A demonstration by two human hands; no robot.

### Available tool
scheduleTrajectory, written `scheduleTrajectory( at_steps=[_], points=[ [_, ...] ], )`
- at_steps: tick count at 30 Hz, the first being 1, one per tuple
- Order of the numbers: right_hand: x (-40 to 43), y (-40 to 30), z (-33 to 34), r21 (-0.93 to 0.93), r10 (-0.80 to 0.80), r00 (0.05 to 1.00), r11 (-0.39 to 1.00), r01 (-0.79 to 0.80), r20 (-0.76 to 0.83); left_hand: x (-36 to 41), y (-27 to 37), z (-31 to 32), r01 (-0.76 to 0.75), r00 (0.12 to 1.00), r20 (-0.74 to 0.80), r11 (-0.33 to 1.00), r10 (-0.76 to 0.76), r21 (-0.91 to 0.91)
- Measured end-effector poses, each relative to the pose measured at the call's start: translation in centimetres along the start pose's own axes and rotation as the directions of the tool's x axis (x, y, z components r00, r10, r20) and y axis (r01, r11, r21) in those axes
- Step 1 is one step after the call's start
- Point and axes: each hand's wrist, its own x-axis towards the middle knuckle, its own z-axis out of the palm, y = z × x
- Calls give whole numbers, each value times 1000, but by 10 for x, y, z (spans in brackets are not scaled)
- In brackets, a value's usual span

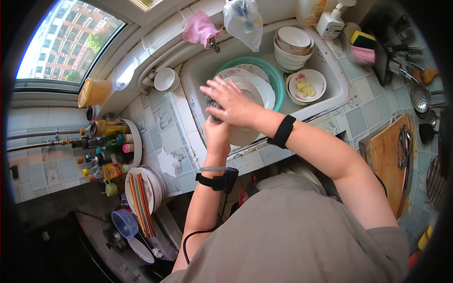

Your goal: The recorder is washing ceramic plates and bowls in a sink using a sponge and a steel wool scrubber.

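Over the sink (198,70), my left hand (216,136) and my right hand (231,102) meet around a dark, mesh-like scouring pad (213,103). My right hand lies across the top with its fingers spread, and my left hand is below, its fingers mostly hidden. Which hand carries the pad cannot be told. Under them is a pale, round, translucent dish or lid (244,137). Behind it a green basin (279,85) holds white plates (267,92), some with flowers. To the right stand stacked bowls (292,53) and a floral bowl (318,79) with a yellowish cloth or food scrap in it.
A faucet (214,46) draped with a pink cloth (200,28) and a hanging plastic bag (244,24) are beyond the basin. Small white bowls (165,79), bottles (109,127) and stacked plates with chopsticks (141,201) stand left. A soap pump bottle (330,25) and a cutting board (384,155) are right.
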Motion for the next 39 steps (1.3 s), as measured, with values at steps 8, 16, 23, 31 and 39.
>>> scheduleTrajectory(
  at_steps=[8,16,23,31,39],
  points=[
    [6,9,0,55,92,992,995,-88,-87,4,-10,-18,-59,998,17,996,58,73],
    [11,26,1,120,312,947,946,-302,-70,-1,-6,-15,-26,999,34,997,23,75],
    [19,34,-22,3,449,894,894,-449,-2,-4,-1,-13,-70,996,59,988,62,137],
    [8,-7,-12,38,205,978,978,-206,26,-1,-1,-15,-41,999,-19,996,43,79],
    [-26,50,-11,775,780,471,-29,-631,413,-8,8,-23,-169,985,-40,985,168,-28]
  ],
)
